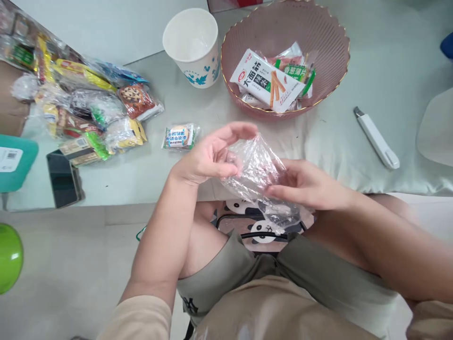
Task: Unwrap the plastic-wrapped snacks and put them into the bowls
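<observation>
One clear plastic bag (255,163) in the grip of left hand (212,158) and right hand (307,184); on the desk (332,151), one pink bowl (329,40) with packaged snacks (260,78), one paper cup (193,47), one white utility knife (377,139), one phone (62,180).

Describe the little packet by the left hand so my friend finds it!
On the table, find the paper cup. Below it in the picture, beside the left hand, lies a small packet with blue writing and green edges. It sits apart from the snack pile.
</observation>
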Demonstrator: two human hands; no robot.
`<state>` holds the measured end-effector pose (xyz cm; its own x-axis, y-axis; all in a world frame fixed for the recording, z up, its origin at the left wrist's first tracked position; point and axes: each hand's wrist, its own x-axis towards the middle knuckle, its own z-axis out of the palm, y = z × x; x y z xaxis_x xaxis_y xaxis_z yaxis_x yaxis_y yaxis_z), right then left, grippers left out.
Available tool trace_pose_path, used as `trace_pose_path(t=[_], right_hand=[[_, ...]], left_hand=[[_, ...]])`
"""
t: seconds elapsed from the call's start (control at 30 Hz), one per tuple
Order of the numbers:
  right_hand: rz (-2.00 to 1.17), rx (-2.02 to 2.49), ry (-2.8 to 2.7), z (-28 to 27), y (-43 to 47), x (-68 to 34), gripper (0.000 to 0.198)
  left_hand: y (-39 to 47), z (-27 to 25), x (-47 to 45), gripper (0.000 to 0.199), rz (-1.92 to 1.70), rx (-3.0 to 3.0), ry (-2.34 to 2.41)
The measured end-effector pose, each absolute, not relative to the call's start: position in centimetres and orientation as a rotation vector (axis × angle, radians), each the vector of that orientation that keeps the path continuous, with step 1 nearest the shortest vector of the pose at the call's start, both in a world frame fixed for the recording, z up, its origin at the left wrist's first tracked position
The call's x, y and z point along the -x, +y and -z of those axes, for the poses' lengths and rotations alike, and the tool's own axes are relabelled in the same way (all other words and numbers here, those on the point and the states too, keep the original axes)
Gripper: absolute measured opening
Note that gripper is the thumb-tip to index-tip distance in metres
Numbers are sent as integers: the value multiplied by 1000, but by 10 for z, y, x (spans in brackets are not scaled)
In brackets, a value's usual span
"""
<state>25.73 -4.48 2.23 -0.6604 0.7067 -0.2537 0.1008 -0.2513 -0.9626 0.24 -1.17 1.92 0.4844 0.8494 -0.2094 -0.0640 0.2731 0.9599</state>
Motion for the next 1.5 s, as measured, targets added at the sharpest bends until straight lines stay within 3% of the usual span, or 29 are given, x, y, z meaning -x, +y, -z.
trace_pose_path(t=[0.13, 0.3, 0.47, 0.53, 0.73, 0.97, 1.13, 1.2, 1.33, 1.5], right_hand=[[-1885, 1140, -1477, -21, -43, -256, 16], [-1586, 1141, -1398, -13, -42, -260, 19], [-1298, 1259, -1648, -6, -43, -263, 16], [-1229, 1317, -1719, -3, -41, -265, 16], [-1366, 1203, -1567, 4, -33, -266, 16], [-1334, 1158, -1551, 11, -30, -265, 17], [-1376, 1146, -1483, 15, -27, -267, 15], [-1413, 1142, -1427, 17, -28, -267, 25], [-1355, 1149, -1425, 20, -30, -264, 40], [-1487, 1140, -1367, 18, -31, -257, 75]], left_hand=[[-5, -17, -14, 66, -1000, -1006, 889], [-17, -1, -41, 73, -806, -946, 739], [-26, 12, -57, 28, -717, -1074, 911], [-24, 11, -54, 19, -723, -1138, 991], [-23, 3, -43, 34, -790, -1255, 887], [-19, 10, -39, 13, -918, -1304, 918], [-18, 4, -32, 25, -944, -1547, 912], [-19, 2, -32, 27, -982, -1607, 941], [-23, 2, -37, 7, -1013, -1677, 1088], [-26, 5, -42, 30, -1069, -1452, 1096]])
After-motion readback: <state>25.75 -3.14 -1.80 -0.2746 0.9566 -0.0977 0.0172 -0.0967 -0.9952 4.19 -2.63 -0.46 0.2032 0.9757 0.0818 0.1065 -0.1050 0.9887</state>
